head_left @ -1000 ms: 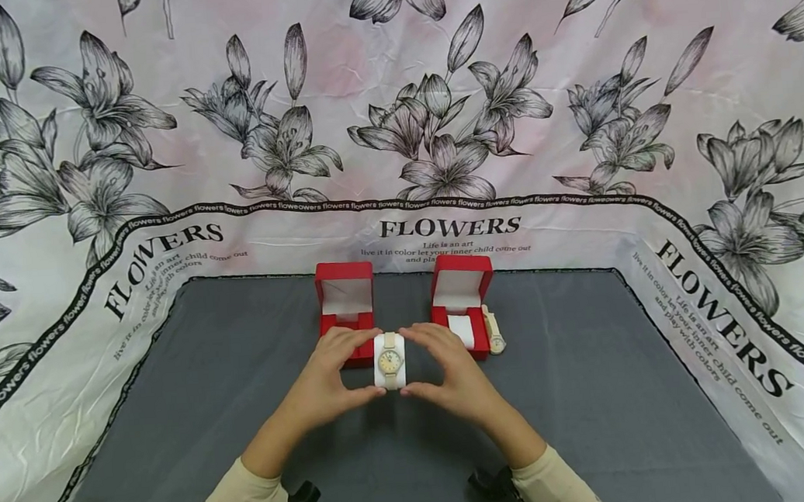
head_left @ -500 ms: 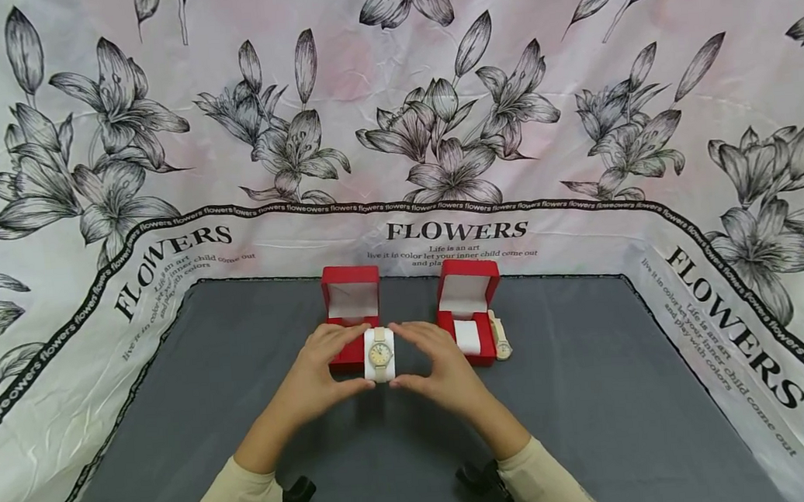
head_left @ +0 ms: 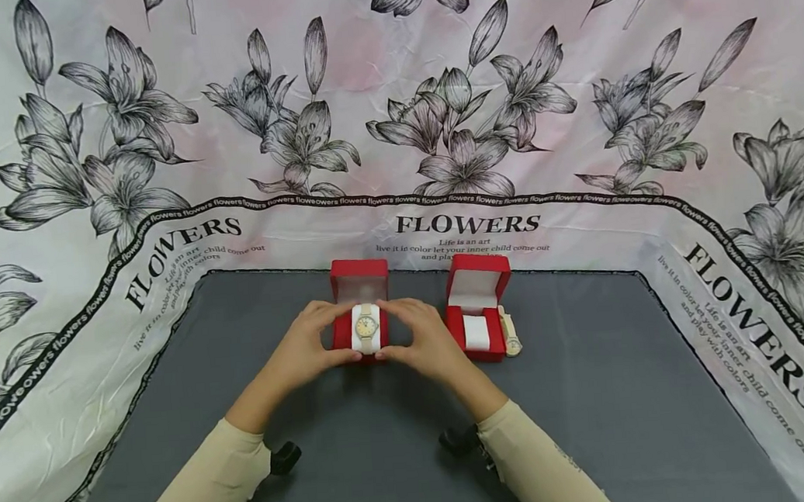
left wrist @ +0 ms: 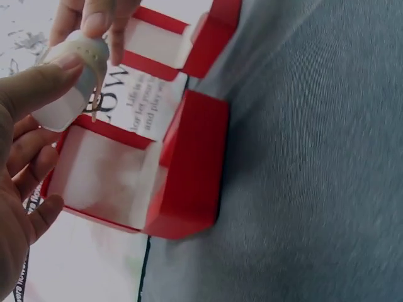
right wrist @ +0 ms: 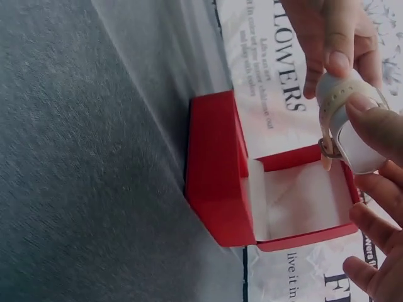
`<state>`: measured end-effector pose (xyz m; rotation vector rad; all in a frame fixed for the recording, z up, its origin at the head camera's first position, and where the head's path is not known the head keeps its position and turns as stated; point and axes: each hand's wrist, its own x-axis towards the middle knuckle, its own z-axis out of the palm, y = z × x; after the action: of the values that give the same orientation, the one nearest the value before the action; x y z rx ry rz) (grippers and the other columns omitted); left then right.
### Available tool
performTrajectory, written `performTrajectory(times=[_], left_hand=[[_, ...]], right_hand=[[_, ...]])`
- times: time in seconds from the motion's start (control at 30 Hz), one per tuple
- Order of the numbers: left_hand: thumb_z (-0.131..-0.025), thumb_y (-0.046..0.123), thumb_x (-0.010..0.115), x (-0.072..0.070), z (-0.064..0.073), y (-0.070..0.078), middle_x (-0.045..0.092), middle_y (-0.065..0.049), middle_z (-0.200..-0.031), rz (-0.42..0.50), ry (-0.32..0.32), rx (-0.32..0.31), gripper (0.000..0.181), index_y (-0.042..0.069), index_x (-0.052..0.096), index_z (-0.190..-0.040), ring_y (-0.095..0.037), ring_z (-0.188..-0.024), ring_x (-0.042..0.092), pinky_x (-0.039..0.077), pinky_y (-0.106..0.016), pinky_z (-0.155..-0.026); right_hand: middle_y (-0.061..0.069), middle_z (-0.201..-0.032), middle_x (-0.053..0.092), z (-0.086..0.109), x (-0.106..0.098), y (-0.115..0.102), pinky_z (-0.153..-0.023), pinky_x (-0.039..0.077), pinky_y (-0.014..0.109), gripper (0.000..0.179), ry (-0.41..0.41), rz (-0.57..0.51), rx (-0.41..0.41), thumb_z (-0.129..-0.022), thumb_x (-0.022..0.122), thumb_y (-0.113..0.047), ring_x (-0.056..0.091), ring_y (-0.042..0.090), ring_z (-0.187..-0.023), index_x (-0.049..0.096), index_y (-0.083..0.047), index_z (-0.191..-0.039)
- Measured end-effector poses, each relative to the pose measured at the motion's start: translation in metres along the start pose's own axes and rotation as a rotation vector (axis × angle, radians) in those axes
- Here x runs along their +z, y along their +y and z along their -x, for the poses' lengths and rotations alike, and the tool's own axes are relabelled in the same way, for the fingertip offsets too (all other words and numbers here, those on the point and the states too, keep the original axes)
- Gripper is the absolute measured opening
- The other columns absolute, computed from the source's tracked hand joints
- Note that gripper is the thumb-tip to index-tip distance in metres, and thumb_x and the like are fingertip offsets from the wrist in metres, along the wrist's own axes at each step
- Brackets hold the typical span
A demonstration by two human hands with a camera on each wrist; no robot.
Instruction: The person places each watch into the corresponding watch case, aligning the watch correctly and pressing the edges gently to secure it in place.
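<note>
A wristwatch (head_left: pixel 366 327) with a round face and cream strap is wrapped round a white cushion (right wrist: pixel 359 148). My left hand (head_left: pixel 308 345) pinches the cushion from the left with thumb and fingers. From the right, my right hand (head_left: pixel 418 334) pinches it the same way. Both thumbs lie at its near end, over the strap in the wrist views. The watch overlaps the base of the left red box (left wrist: pixel 195 163) in the head view; the wrist views show it held above that box. The box's lid stands up, with a pale lining.
To the right stands a second open red box (head_left: pixel 491 322) with a white cushion (head_left: pixel 476 333) in it. Another cream-strapped watch (head_left: pixel 510 333) lies against its right side. A grey cloth (head_left: pixel 594 393) covers the table, and a flower-printed sheet (head_left: pixel 466 169) hangs behind.
Both hands have carried the watch on its cushion forward and to the left, from beside the left box to over its base. The boxes and the second watch have stayed put.
</note>
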<state>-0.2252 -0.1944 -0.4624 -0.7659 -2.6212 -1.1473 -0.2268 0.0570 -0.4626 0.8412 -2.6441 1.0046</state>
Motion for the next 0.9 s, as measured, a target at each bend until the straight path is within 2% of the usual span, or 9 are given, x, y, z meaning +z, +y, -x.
performTrajectory(times=[0.23,0.43,0.6,0.9], left_hand=[[-0.076,0.027,0.092,0.007,-0.003,-0.016,0.059,-0.013,-0.13,-0.023,-0.031,-0.079,0.079,0.015,0.058,-0.146,-0.033,-0.122,0.055,0.053,-0.056,-0.096],[-0.078,0.031,0.091,0.008,-0.006,-0.027,0.057,-0.014,-0.133,-0.027,-0.085,-0.14,0.08,0.018,0.055,-0.149,-0.038,-0.124,0.056,0.052,-0.057,-0.098],[-0.079,0.033,0.09,0.007,-0.011,-0.033,0.057,-0.015,-0.134,-0.003,-0.102,-0.143,0.082,0.018,0.054,-0.15,-0.039,-0.124,0.055,0.051,-0.058,-0.098],[-0.078,0.037,0.09,0.008,-0.018,-0.044,0.055,-0.015,-0.139,0.0,-0.126,-0.19,0.084,0.019,0.052,-0.152,-0.037,-0.128,0.054,0.049,-0.06,-0.101]], right_hand=[[0.006,-0.146,0.057,-0.011,0.013,0.008,-0.115,0.033,0.06,0.077,-0.074,-0.006,0.068,-0.082,0.087,-0.03,0.047,0.028,-0.138,0.053,-0.018,-0.151],[0.008,-0.145,0.058,-0.016,0.023,0.015,-0.111,0.04,0.058,0.073,-0.088,-0.024,0.095,-0.083,0.087,-0.032,0.048,0.032,-0.136,0.056,-0.016,-0.147],[0.008,-0.144,0.058,-0.021,0.025,0.02,-0.108,0.045,0.054,0.072,-0.096,-0.056,0.112,-0.083,0.087,-0.033,0.049,0.032,-0.135,0.057,-0.018,-0.147],[0.007,-0.146,0.057,-0.031,0.027,0.028,-0.107,0.046,0.054,0.07,-0.133,-0.065,0.138,-0.085,0.085,-0.035,0.049,0.031,-0.136,0.057,-0.019,-0.147]])
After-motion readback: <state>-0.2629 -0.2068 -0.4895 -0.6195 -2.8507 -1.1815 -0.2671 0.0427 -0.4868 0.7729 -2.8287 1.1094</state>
